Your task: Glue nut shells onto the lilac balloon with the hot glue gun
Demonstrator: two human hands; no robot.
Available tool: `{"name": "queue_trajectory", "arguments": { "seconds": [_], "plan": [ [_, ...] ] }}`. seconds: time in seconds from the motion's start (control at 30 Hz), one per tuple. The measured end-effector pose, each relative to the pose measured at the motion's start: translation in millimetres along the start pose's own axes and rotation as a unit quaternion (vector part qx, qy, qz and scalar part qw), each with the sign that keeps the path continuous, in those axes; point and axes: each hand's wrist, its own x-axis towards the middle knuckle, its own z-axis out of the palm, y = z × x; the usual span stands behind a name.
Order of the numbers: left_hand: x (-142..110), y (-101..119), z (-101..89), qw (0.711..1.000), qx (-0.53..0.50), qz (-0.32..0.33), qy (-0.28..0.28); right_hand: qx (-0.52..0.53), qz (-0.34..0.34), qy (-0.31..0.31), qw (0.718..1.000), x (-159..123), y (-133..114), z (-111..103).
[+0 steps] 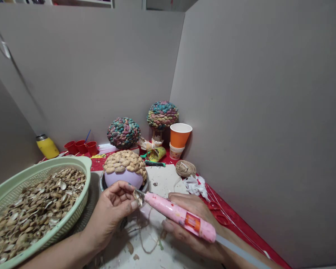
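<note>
My left hand (116, 204) pinches a peanut shell (139, 198) between thumb and fingers, its pale hollow side partly showing. Wrapped around a pink hot glue gun (170, 209) is my right hand (190, 220), and the gun's metal nozzle meets the shell. A clear glue stick (240, 251) runs out of the gun's back end. Just beyond my left hand, a lilac ball (124, 178) rests in a round dark holder, its upper part covered in rows of peanut shells (126, 161). At the left, a light green colander (85, 188) is heaped with loose shells (44, 205).
Two coloured shell-covered balls (123, 132) (162, 115) stand at the back. Near them are an orange paper cup (180, 135), red cups (81, 146), a yellow jar (47, 146) and a twine ball (185, 168). Red scissors (220, 216) and crumpled tissue (196, 186) lie right. Grey panels (254, 112) enclose the table.
</note>
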Motion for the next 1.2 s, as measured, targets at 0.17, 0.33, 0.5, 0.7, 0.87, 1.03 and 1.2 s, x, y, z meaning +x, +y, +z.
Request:
{"name": "queue_trajectory", "arguments": {
  "seconds": [0.17,0.33,0.5,0.7,0.87,1.03,1.2],
  "plan": [
    [0.1,-1.6,-0.9,1.000,-0.003,0.010,-0.002,0.003,-0.002,0.004,1.000,0.3,2.1,1.6],
    [-0.2,0.7,0.9,1.000,-0.022,0.020,-0.004,0.002,0.005,-0.003,1.000,0.3,2.5,2.3],
    [0.6,3.0,1.4,0.999,-0.027,0.024,-0.011,0.007,0.018,-0.011,1.000,-0.7,0.2,0.8],
    [0.5,3.2,2.4,0.999,-0.030,0.028,-0.002,0.012,0.014,-0.004,1.000,1.0,2.2,1.9],
    [-0.1,3.9,2.9,0.999,-0.035,0.037,0.003,-0.001,0.013,-0.004,1.000,0.4,0.8,1.5],
    [0.5,5.3,2.9,0.999,-0.027,0.044,0.014,-0.008,0.018,-0.011,1.000,-0.3,0.4,-0.2],
    [0.8,4.8,2.0,0.998,-0.021,0.052,0.011,-0.008,0.016,-0.003,1.000,0.7,1.4,1.1]
  ]
}}
